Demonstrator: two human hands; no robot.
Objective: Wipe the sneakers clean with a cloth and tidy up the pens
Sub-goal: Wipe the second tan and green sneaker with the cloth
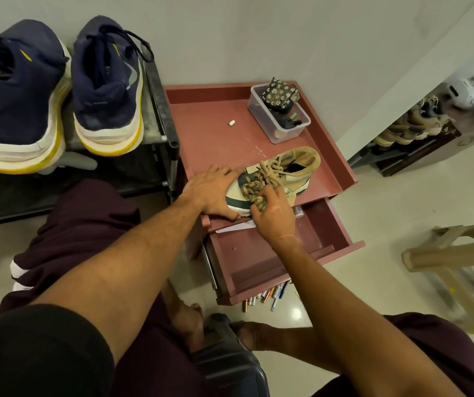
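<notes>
The tan sneaker (290,174) lies on the red bench (210,118) near its front edge. The left hand (210,190) grips the toe (234,197); the fingers (258,207) of the right hand (274,217) pinch the laces (264,174). Some pens (264,298) lie on the floor (387,224) under the open drawer (258,253).

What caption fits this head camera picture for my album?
Left hand grips the sneaker on the red table, right hand pinches its laces; pens lie on the floor.
</notes>
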